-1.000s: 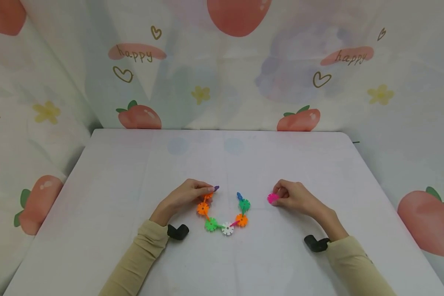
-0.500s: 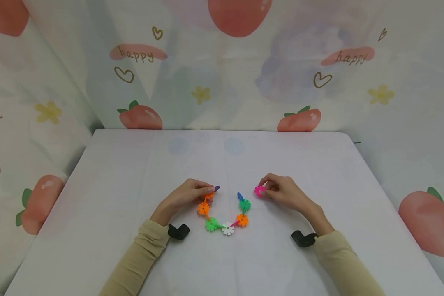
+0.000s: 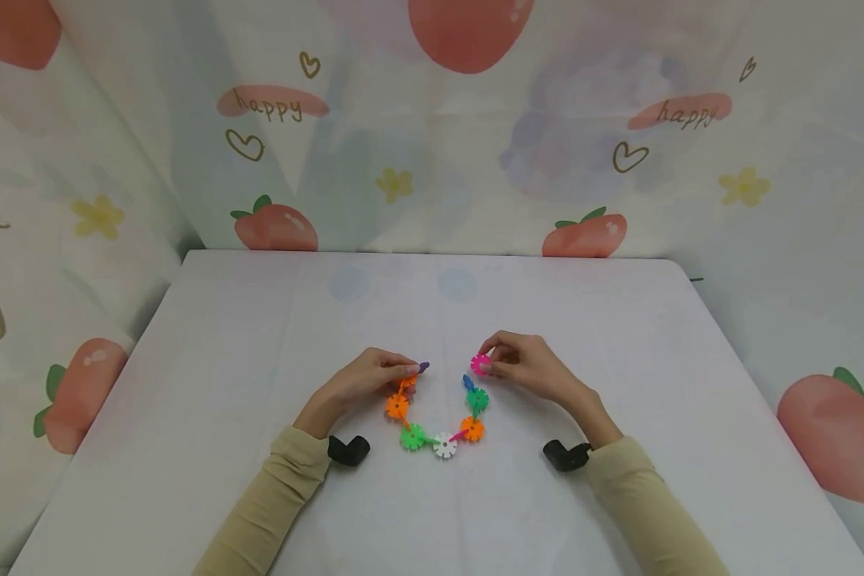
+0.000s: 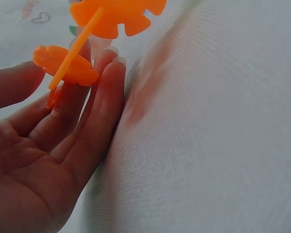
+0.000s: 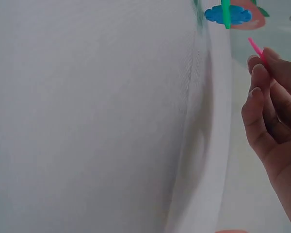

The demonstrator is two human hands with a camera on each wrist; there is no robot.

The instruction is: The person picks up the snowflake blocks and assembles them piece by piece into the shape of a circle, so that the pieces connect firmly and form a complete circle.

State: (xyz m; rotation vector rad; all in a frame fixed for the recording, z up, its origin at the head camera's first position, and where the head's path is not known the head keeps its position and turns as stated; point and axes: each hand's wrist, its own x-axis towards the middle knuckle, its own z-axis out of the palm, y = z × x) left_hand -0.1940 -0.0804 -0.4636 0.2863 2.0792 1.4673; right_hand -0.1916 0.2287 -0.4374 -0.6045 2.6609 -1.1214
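A curved chain of notched plastic snowflake discs lies on the table, open at its far side. Its discs include a light green disc (image 3: 413,437), a white disc (image 3: 444,446), a green disc (image 3: 478,400) and, at the right end, a blue disc (image 3: 468,382). My left hand (image 3: 367,380) pinches the left end of the chain, by an orange disc (image 4: 68,65) and a purple disc (image 3: 423,367). My right hand (image 3: 533,364) pinches a loose pink disc (image 3: 480,365) between thumb and fingers, just beyond the blue disc and apart from it.
A white cloth covers the table (image 3: 259,320). Patterned fabric (image 3: 461,144) with peaches and flowers hangs behind and at both sides. Black wrist devices are worn on the left wrist (image 3: 349,451) and the right wrist (image 3: 566,455).
My right hand has moved left and slightly away from me, bringing the pink disc close to the chain's blue end. The left hand and the chain stay where they were.
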